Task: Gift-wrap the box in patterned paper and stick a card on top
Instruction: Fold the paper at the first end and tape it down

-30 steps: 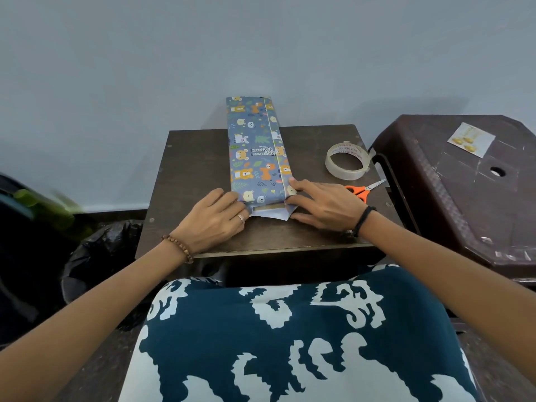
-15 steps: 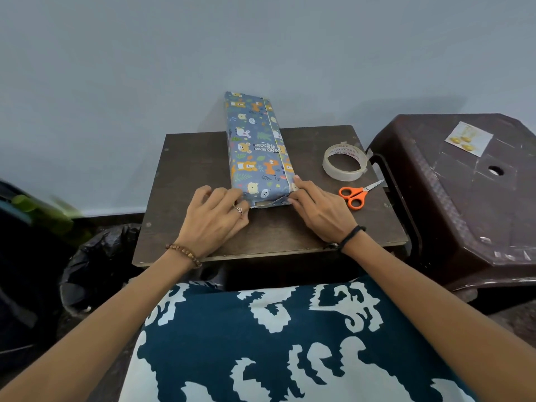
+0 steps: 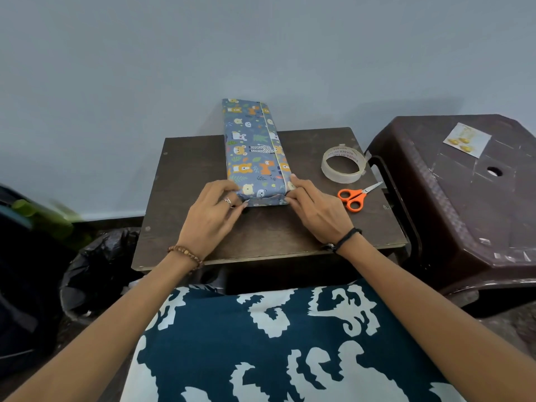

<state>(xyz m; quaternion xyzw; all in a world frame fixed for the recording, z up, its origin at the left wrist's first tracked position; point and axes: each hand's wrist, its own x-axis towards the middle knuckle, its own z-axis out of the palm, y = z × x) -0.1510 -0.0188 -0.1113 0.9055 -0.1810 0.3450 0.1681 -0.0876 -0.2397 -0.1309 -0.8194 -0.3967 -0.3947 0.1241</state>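
Note:
A long box wrapped in blue animal-print paper (image 3: 253,146) lies lengthwise on the small dark table (image 3: 188,169), its far end past the table's back edge. My left hand (image 3: 214,211) presses the paper at the box's near left corner. My right hand (image 3: 314,208) presses the near right corner, with the end flap folded against the box between them. A small card with yellow shapes (image 3: 466,139) lies on the brown plastic stool (image 3: 470,204) at the right.
A roll of clear tape (image 3: 343,163) and orange-handled scissors (image 3: 355,196) lie on the table's right side. A black bin bag (image 3: 95,268) sits on the floor at the left. A patterned blue and white cushion (image 3: 275,343) covers my lap.
The white flap that lay on the table at the box's near end has been folded up against the box. Both hands moved in to the near corners.

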